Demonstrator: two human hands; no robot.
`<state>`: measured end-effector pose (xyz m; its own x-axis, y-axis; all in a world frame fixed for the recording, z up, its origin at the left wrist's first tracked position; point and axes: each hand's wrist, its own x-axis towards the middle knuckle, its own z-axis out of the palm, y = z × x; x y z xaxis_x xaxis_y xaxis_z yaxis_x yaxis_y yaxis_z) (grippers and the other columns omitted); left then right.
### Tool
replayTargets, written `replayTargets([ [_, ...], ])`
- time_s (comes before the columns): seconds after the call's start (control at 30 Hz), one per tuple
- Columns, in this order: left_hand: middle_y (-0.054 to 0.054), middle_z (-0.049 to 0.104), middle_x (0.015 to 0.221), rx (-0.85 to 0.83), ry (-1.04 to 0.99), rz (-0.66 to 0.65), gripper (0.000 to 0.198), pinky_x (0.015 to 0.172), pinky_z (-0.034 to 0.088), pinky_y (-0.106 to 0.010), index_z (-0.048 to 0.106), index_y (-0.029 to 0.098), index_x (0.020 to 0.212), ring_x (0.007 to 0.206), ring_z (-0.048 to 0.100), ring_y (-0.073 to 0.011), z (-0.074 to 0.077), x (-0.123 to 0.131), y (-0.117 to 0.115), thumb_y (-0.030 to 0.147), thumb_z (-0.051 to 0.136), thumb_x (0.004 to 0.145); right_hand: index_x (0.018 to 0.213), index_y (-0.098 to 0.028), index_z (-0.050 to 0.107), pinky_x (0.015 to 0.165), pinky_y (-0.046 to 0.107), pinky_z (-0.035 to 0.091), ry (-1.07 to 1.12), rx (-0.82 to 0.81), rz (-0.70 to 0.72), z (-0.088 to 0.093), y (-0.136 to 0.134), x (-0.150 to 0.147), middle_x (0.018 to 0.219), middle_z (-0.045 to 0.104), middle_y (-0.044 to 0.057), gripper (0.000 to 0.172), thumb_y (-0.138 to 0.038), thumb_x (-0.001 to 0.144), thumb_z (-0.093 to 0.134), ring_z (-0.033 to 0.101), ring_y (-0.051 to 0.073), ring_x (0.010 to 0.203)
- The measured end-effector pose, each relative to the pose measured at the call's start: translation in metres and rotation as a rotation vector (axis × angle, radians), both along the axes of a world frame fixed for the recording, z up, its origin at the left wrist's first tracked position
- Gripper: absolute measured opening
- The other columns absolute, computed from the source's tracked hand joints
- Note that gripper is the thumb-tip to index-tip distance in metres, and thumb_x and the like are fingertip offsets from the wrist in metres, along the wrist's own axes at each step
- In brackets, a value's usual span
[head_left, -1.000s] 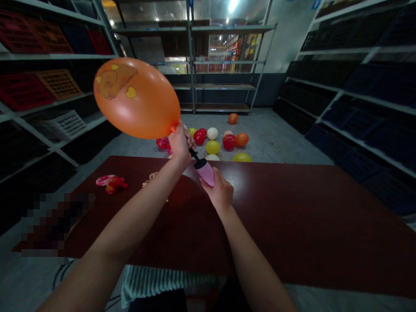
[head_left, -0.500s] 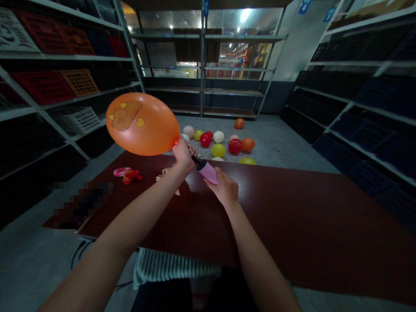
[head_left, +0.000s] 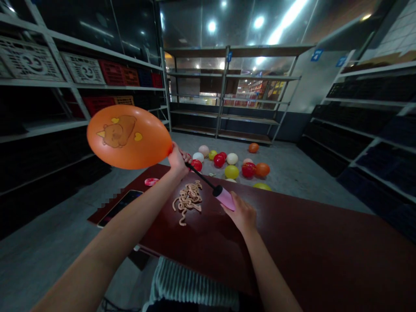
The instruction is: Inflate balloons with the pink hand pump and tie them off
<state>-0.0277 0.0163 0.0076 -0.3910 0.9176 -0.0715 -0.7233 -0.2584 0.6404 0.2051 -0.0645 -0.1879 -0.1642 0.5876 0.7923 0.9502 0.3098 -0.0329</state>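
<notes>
An inflated orange balloon [head_left: 128, 138] with a sleeping-bear print and yellow hearts is held out to the left. My left hand [head_left: 178, 158] is closed around its neck and the near end of a hand balloon pump; the joint between them is hidden by the fingers. Out of that hand runs the pump's thin black rod, leading to a pink section of the balloon pump [head_left: 226, 198]. My right hand [head_left: 243, 212] wraps around this pink part, above the table. Below the rod, a pile of beige twisted, uninflated balloons [head_left: 189, 197] lies on the table.
The dark red table [head_left: 292, 234] spreads beneath my arms. On it are a phone-like device [head_left: 120, 209] and a pink-and-white limp piece [head_left: 151, 182]. Several balloons, including a yellow balloon [head_left: 232, 172], lie on the floor beyond. Metal shelves [head_left: 224, 99] and crates stand around.
My right hand has drawn back from the left, exposing a longer stretch of the black rod. The view has tilted upward, and the balloon sits further left in it.
</notes>
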Motion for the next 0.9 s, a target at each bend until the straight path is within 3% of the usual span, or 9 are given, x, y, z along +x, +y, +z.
replayTargets([
  [0.17,0.007,0.023,0.041,0.053,0.056,-0.022,0.061,0.033,0.021,-0.022,0.028,0.02,0.057,0.031,0.024,-0.0079,0.006,0.011,0.006,0.059,0.047,0.1,0.121,-0.013,0.066,0.066,0.029,0.048,0.059,0.013,0.029,0.0,0.002,-0.002,0.095,0.077,0.01,0.044,-0.047,0.093,0.065,0.073,0.02,0.074],
  [0.4,0.008,0.022,0.038,0.091,0.07,-0.094,0.064,0.033,0.02,-0.021,0.026,0.02,0.057,0.03,0.022,-0.0063,0.0,0.068,0.026,0.063,0.055,0.095,0.121,-0.016,0.066,0.062,0.029,0.044,0.182,-0.038,-0.122,-0.001,0.004,0.011,0.09,0.077,0.009,0.047,-0.054,0.093,0.062,0.071,0.021,0.07],
  [0.5,0.008,0.022,0.038,0.098,0.11,-0.137,0.064,0.033,0.018,-0.021,0.027,0.021,0.056,0.029,0.021,-0.0061,-0.01,0.104,0.026,0.062,0.057,0.095,0.123,-0.016,0.064,0.063,0.028,0.043,0.238,-0.074,-0.164,-0.001,0.007,0.013,0.093,0.077,0.009,0.049,-0.053,0.092,0.063,0.071,0.021,0.073],
  [0.7,0.006,0.025,0.038,0.083,0.182,-0.253,0.061,0.032,0.018,-0.022,0.031,0.021,0.053,0.028,0.024,-0.0064,-0.045,0.168,0.013,0.053,0.052,0.1,0.128,-0.016,0.061,0.063,0.029,0.042,0.344,-0.149,-0.232,0.001,0.009,0.015,0.097,0.077,0.01,0.052,-0.055,0.093,0.06,0.071,0.022,0.075],
  [0.8,0.006,0.027,0.038,0.095,0.193,-0.268,0.061,0.031,0.019,-0.022,0.032,0.02,0.053,0.027,0.025,-0.0059,-0.055,0.175,0.012,0.052,0.051,0.101,0.127,-0.017,0.061,0.063,0.029,0.043,0.356,-0.164,-0.244,0.002,0.009,0.017,0.097,0.077,0.009,0.051,-0.055,0.093,0.06,0.071,0.022,0.075],
  [0.9,0.006,0.027,0.036,0.068,0.18,-0.234,0.063,0.03,0.02,-0.021,0.031,0.021,0.052,0.026,0.026,-0.0065,-0.059,0.164,0.014,0.056,0.053,0.099,0.125,-0.017,0.063,0.063,0.029,0.043,0.301,-0.148,-0.214,0.001,0.01,0.018,0.098,0.077,0.009,0.049,-0.053,0.092,0.063,0.072,0.022,0.077],
])
